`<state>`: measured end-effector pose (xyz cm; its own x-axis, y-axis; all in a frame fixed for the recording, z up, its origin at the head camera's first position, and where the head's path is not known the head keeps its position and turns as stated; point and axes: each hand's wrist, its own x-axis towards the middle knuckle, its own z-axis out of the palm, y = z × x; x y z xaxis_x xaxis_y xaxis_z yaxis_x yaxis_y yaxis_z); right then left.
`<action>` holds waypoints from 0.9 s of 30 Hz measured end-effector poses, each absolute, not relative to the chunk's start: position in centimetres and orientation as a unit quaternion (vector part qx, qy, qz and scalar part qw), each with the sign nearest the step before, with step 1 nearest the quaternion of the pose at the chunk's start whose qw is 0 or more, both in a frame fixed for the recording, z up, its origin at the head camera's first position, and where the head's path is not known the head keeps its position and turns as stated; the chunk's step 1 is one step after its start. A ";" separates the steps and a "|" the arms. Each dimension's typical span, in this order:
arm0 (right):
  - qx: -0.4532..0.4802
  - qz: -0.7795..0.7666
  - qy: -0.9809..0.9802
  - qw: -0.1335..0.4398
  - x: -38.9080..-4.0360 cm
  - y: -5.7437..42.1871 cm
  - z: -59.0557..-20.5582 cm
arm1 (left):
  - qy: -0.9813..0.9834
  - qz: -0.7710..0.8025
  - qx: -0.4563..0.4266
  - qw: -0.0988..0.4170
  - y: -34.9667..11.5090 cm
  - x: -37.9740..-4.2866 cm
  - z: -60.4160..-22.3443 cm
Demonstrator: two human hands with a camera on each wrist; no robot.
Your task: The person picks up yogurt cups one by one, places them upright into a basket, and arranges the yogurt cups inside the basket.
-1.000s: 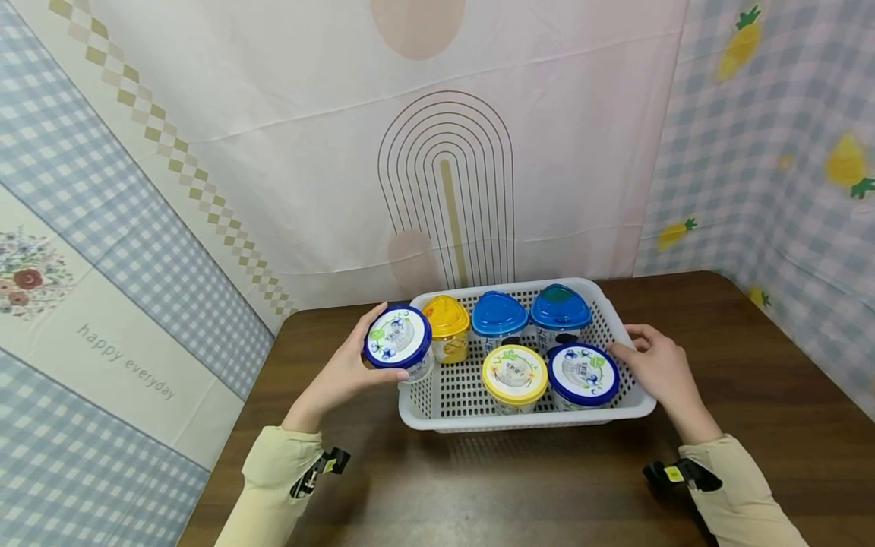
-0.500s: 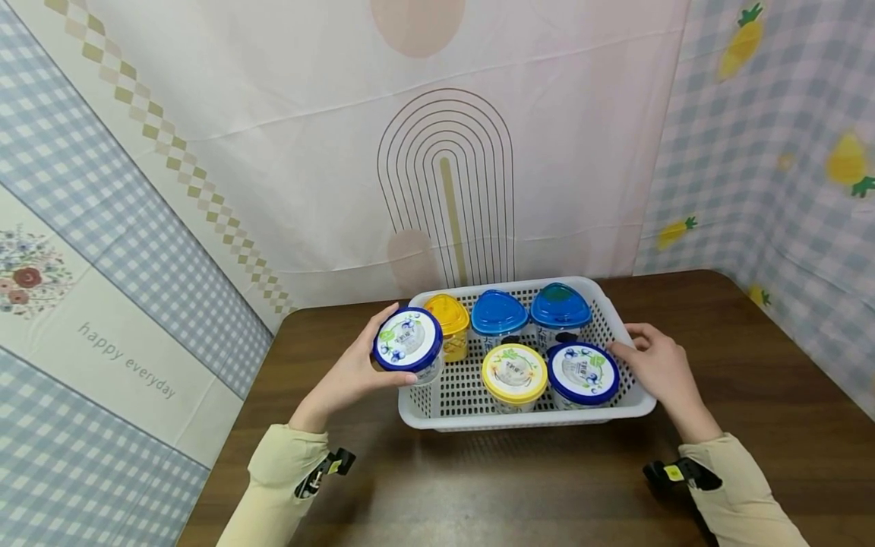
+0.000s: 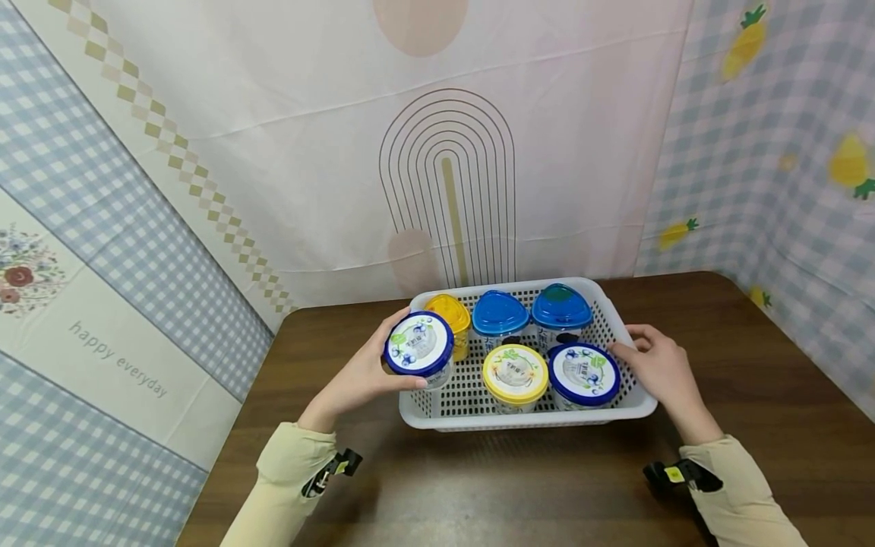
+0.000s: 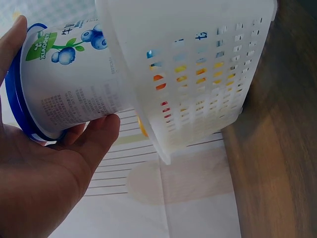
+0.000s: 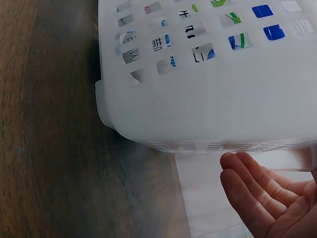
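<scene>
My left hand (image 3: 362,376) grips a blueberry yogurt cup (image 3: 418,346) with a dark blue round lid, over the left end of a white plastic basket (image 3: 526,422). In the left wrist view the basket's rim hides the bottom of this yogurt cup (image 4: 74,79). At the basket's right end my right hand (image 3: 659,368) holds the rim between thumb and fingers. Inside, at the front, stand a yellow-lidded round cup (image 3: 514,374) and another dark-blue-lidded cup (image 3: 584,374). Along the back are a yellow triangular-lidded cup (image 3: 449,310) and two blue triangular-lidded cups (image 3: 500,313).
The basket stands on a dark brown wooden table (image 3: 506,494), near its back edge. Behind the table hangs a pale patterned cloth (image 3: 307,190), with checked cloth (image 3: 745,182) at the right. A small black wrist camera (image 3: 335,467) sits on the left sleeve.
My left hand has moved right with the yogurt cup, from the basket's left rim to further over its inside. The right hand and the basket have stayed in place.
</scene>
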<state>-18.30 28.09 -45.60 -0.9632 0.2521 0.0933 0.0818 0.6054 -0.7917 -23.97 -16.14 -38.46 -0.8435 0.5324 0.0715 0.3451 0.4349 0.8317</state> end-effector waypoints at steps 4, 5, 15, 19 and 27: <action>-0.096 0.436 -0.890 0.096 -18.3 28.1 -45.7 | 0.843 0.460 0.258 0.106 -16.0 -24.0 -38.7; -0.096 0.437 -0.889 0.095 -18.3 28.2 -45.7 | 0.843 0.459 0.257 0.108 -15.9 -24.0 -38.7; -0.096 0.435 -0.890 0.098 -18.4 28.2 -45.8 | 0.843 0.456 0.256 0.127 -15.4 -24.0 -39.4; -0.097 0.435 -0.890 0.096 -18.4 28.2 -45.8 | 0.847 0.448 0.256 0.130 -15.1 -24.0 -39.7; -0.097 0.436 -0.889 0.096 -18.4 28.1 -45.7 | 0.853 0.432 0.264 0.123 -14.8 -24.0 -40.1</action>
<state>-18.35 28.14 -45.70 -0.9628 0.2565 0.0849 0.0898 0.6001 -0.7949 -24.05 -14.84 -40.07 -0.8308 0.5563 0.0191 0.3443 0.4867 0.8028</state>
